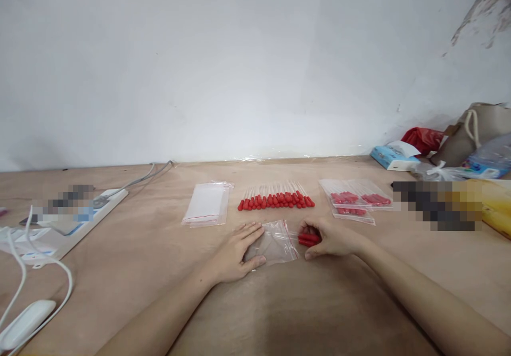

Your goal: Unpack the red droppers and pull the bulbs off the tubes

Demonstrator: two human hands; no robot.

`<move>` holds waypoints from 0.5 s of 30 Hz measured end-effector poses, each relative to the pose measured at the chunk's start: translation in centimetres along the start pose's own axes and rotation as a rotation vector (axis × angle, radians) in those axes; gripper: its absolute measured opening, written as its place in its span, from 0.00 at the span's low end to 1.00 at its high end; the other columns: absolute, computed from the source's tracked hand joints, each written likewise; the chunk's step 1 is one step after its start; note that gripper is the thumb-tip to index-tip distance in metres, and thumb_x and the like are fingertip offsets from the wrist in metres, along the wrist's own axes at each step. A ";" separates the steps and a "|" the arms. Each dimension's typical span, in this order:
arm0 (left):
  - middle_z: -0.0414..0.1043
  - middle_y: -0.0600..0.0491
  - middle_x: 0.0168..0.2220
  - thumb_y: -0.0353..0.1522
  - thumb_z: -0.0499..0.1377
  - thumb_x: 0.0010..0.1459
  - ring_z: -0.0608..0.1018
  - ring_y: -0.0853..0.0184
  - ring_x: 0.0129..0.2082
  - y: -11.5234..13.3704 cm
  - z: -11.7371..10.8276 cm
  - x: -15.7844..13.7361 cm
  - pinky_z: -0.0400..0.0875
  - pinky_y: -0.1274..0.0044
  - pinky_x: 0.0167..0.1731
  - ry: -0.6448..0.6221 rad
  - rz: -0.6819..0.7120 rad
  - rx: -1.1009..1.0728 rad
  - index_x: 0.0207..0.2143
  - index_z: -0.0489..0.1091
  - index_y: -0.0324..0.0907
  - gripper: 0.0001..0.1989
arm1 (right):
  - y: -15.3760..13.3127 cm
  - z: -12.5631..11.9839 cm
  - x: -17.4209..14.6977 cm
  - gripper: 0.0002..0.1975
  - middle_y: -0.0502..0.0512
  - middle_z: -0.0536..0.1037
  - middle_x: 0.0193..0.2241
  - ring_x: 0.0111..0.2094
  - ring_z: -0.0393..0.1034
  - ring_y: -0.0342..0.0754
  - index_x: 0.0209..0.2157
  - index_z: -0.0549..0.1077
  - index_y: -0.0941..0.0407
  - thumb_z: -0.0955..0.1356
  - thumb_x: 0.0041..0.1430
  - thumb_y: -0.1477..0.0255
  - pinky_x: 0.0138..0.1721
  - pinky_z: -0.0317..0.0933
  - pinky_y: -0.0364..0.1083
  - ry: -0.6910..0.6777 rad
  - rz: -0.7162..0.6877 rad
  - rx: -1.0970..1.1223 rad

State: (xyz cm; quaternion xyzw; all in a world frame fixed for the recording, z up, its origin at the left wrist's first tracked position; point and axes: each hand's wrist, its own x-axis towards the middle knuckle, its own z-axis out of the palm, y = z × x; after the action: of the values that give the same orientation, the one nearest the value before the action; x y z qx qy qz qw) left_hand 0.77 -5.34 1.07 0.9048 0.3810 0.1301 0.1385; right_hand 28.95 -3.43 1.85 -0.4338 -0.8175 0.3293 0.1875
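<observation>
Reading the clock from the middle of the work area, the smooth, pale-brown tabletop (151, 287) spreads all round. At two o'clock, filled bags (351, 199) overlap, at least three red clusters showing through glossy film; these look done. At twelve, a row of loose droppers (275, 200) with slim clear stems and rounded, matte red bulbs seems left to bag, and at ten lies a stack of flat bags (207, 203), rectangular and milky where layered, apparently unused. The left hand (239, 252), toward nine, rests open and flat on the crinkled clear bag (275, 247) at the centre. At three, the right hand (329, 238) curls round red-bulbed droppers (308, 239), whose stems seem partway into the mouth, bulbs outside: this bag looks half-filled at most.
</observation>
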 end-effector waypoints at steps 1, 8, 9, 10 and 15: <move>0.48 0.49 0.60 0.45 0.50 0.55 0.52 0.60 0.60 -0.1 0.0 -0.1 0.50 0.63 0.57 -0.007 0.002 0.005 0.59 0.48 0.44 0.31 | 0.1 0.0 0.0 0.17 0.49 0.69 0.27 0.27 0.61 0.42 0.32 0.68 0.56 0.72 0.37 0.69 0.27 0.56 0.40 0.000 0.012 -0.011; 0.48 0.49 0.60 0.45 0.50 0.55 0.52 0.60 0.60 -0.3 -0.6 -0.6 0.52 0.64 0.56 -0.035 -0.015 0.040 0.58 0.49 0.45 0.31 | 1.6 -1.3 0.1 0.13 0.51 0.73 0.28 0.30 0.67 0.43 0.33 0.68 0.57 0.69 0.43 0.69 0.30 0.59 0.42 0.082 0.070 0.203; 0.48 0.49 0.60 0.45 0.50 0.55 0.53 0.60 0.59 -0.3 -0.9 -0.7 0.52 0.64 0.56 -0.045 -0.027 0.050 0.58 0.50 0.44 0.31 | 1.8 -1.8 0.0 0.14 0.51 0.74 0.29 0.31 0.68 0.44 0.33 0.67 0.57 0.69 0.43 0.68 0.30 0.60 0.42 0.083 0.101 0.274; 0.49 0.48 0.60 0.46 0.50 0.55 0.54 0.59 0.59 -0.4 -1.2 -0.8 0.53 0.64 0.56 -0.059 -0.044 0.063 0.58 0.50 0.44 0.31 | 2.0 -2.5 -0.1 0.15 0.52 0.74 0.29 0.31 0.68 0.44 0.33 0.67 0.58 0.70 0.42 0.67 0.30 0.60 0.42 0.088 0.128 0.337; 0.52 0.46 0.59 0.45 0.54 0.52 0.57 0.55 0.57 -0.3 -3.2 -1.4 0.57 0.65 0.53 -0.124 -0.127 0.123 0.55 0.57 0.41 0.31 | 2.7 -5.9 -1.3 0.20 0.54 0.75 0.28 0.29 0.69 0.45 0.34 0.71 0.59 0.72 0.40 0.61 0.30 0.63 0.44 0.212 0.202 0.463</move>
State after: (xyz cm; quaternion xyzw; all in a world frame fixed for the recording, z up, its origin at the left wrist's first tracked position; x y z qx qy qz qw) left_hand -1.44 -5.68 3.80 0.8920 0.4355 0.0414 0.1140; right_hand 34.73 -1.26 4.12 -0.4907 -0.6487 0.4772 0.3326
